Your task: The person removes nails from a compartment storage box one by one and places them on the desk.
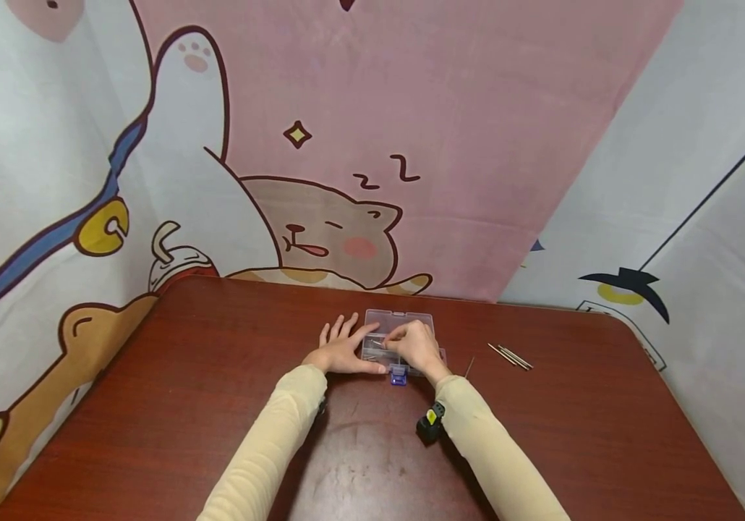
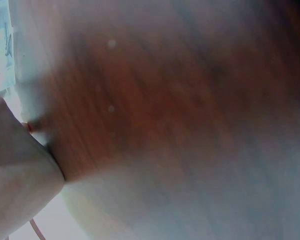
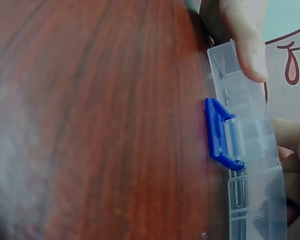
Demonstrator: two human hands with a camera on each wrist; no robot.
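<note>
A clear plastic compartment box (image 1: pixel 372 367) lies on the table, its lid (image 1: pixel 382 318) tipped back and its blue latch (image 3: pixel 217 132) hanging at the front. My left hand (image 1: pixel 340 353) rests against the left side with fingers spread; its thumb (image 3: pixel 251 55) lies on the front corner in the right wrist view. Over the box is my right hand (image 1: pixel 416 347), thumb and fingertips brought together at a left compartment with small metal pieces (image 1: pixel 376 343). I cannot tell whether a piece is between those fingertips. Thin metal rods (image 3: pixel 239 200) show through the front wall.
Several thin metal rods (image 1: pixel 511 357) lie together on the brown table (image 1: pixel 581 405) to the right of the box. A single thin rod (image 1: pixel 470 367) lies near the right wrist. A printed cloth (image 1: pixel 477 145) hangs behind the table's back edge.
</note>
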